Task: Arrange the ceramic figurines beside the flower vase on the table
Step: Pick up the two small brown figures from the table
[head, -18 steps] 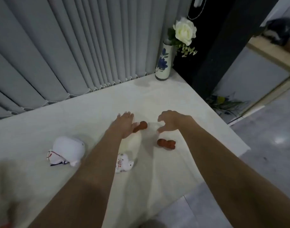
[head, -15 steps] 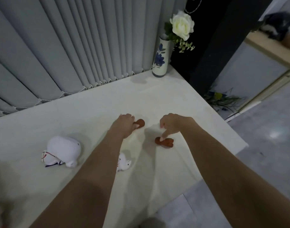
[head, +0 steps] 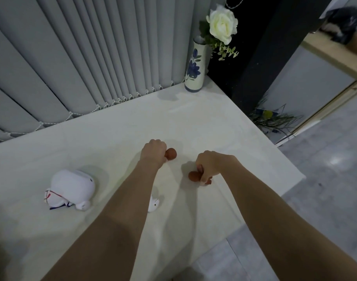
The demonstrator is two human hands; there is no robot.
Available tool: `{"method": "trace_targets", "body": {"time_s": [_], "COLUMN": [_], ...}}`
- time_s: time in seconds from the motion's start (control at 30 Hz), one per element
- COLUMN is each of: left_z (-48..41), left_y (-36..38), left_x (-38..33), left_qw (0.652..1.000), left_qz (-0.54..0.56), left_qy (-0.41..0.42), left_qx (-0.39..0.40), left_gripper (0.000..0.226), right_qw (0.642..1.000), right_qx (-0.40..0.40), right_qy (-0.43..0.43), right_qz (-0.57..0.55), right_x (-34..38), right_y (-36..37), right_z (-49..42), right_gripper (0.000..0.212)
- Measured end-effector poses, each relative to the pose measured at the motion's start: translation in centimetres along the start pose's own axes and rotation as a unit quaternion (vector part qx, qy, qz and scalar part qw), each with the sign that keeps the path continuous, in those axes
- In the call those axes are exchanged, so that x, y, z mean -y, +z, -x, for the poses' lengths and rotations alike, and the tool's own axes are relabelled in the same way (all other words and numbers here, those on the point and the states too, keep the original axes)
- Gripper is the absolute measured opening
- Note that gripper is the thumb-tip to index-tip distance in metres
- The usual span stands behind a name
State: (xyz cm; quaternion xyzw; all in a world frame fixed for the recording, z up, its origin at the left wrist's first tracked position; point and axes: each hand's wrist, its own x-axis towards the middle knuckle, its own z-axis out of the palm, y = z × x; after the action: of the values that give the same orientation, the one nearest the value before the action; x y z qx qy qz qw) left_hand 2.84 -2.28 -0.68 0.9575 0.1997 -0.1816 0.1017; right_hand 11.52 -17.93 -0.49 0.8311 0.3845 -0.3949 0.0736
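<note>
Figurines half hidden: left hand [head: 153,152] closed around one brown figurine [head: 170,154], right hand [head: 211,167] around another [head: 194,176]

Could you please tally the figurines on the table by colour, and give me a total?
Small reddish-brown ceramic figurines: 2, one in each of the hands
White ceramic figurines: 2, one large, one small
Total: 4

Glossy ceramic vase [head: 194,72]; matt, perhaps stone table [head: 117,142].
</note>
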Motion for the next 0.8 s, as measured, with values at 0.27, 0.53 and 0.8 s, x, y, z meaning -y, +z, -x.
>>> {"method": "trace_targets", "body": {"time_s": [0.27,0.53,0.8], "left_z": [0.4,3.8,6.1], "left_y": [0.7,3.9,6.1], "left_x": [-0.9,-1.0,-3.7], "left_qw": [0.994,0.901,0.801], "left_qz": [0.091,0.413,0.569], "left_qy": [-0.051,-0.096,-0.136], "left_qx": [-0.022,-0.096,-0.129], "left_gripper": [0.023,0.009,0.019], "right_qw": [0.997,0.947,0.932], "right_qx": [-0.048,-0.139,-0.19], "right_qy": [-0.043,-0.082,-0.094], "right_qz": [-0.046,-0.278,-0.293], "right_x": [-0.4,-2.8,-3.1], "right_y": [0.8,1.2,2.9], "right_z": [0.1,1.3,0.5], "right_gripper": [0.027,0.016,0.029]}}
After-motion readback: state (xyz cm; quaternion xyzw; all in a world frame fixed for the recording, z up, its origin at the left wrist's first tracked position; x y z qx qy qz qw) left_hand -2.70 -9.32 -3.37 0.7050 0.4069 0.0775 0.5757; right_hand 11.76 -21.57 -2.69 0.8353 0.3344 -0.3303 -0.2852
